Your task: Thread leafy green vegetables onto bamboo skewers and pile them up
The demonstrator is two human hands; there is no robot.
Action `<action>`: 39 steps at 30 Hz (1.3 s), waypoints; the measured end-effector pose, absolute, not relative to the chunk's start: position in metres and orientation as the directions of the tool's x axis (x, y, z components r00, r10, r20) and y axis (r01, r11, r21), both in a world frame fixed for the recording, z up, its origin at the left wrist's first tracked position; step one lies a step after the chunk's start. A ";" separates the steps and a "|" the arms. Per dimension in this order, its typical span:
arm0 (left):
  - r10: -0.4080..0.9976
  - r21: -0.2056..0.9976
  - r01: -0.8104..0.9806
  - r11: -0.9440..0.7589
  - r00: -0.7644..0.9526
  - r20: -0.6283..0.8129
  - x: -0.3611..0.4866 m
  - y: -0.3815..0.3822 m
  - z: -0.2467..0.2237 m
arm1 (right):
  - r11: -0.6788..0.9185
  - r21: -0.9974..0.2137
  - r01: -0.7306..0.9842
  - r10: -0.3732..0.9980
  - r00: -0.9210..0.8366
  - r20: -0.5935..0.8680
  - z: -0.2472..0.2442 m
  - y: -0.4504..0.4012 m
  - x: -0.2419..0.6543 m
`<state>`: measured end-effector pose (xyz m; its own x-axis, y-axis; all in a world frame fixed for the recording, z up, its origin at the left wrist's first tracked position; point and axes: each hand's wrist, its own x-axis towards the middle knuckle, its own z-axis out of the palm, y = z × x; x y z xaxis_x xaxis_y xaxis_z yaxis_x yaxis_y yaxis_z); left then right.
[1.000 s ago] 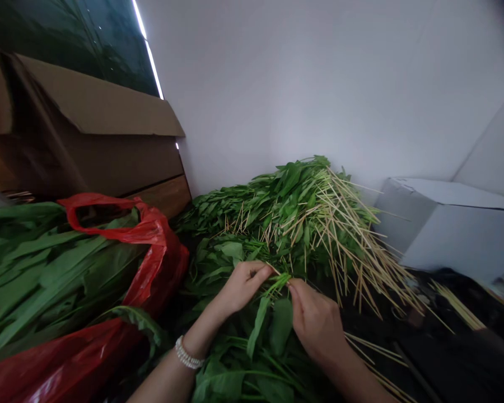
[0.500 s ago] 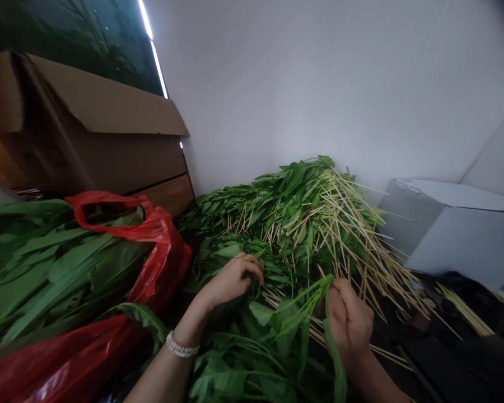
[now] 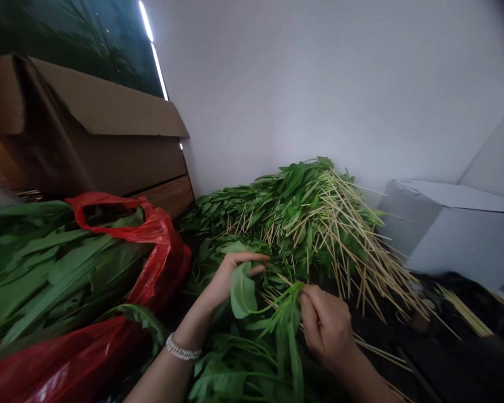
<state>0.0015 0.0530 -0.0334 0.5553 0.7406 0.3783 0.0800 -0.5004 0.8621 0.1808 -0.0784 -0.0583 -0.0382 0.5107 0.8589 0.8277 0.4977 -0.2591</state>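
Observation:
My right hand point(image 3: 325, 324) is closed on the stem ends of a small bunch of leafy greens point(image 3: 283, 313), whose leaves hang down and to the left. A thin stick tip pokes out at the top of the bunch. My left hand point(image 3: 231, 277), with a beaded bracelet on the wrist, is just left of the bunch, fingers extended and apart, a broad leaf lying against its palm side. Below both hands lie loose greens point(image 3: 222, 375). Behind them rises a heap of greens on thin wooden sticks point(image 3: 294, 196), the sticks pointing right.
A red plastic bag point(image 3: 168, 257) full of long leaves is at left, with an open cardboard box point(image 3: 130, 157) behind. A white box point(image 3: 457, 235) stands at right by the wall. More sticks point(image 3: 466, 310) lie on dark material at the right.
My right hand has moved left with the bunch, nearer my left hand. The fingers of my left hand have straightened, and a leaf now lies against it.

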 end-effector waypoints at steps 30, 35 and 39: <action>0.814 0.983 -0.060 -0.174 0.552 0.178 0.011 0.047 -0.043 | 0.286 -0.254 0.924 0.689 -0.014 0.725 -0.075 -0.067 0.178; 0.805 0.976 -0.040 -0.212 0.560 0.198 0.010 0.047 -0.042 | 0.299 -0.260 0.918 0.679 -0.013 0.734 -0.075 -0.066 0.178; 0.807 0.975 -0.019 -0.223 0.556 0.196 0.010 0.047 -0.041 | 0.296 -0.266 0.917 0.691 -0.013 0.723 -0.074 -0.066 0.177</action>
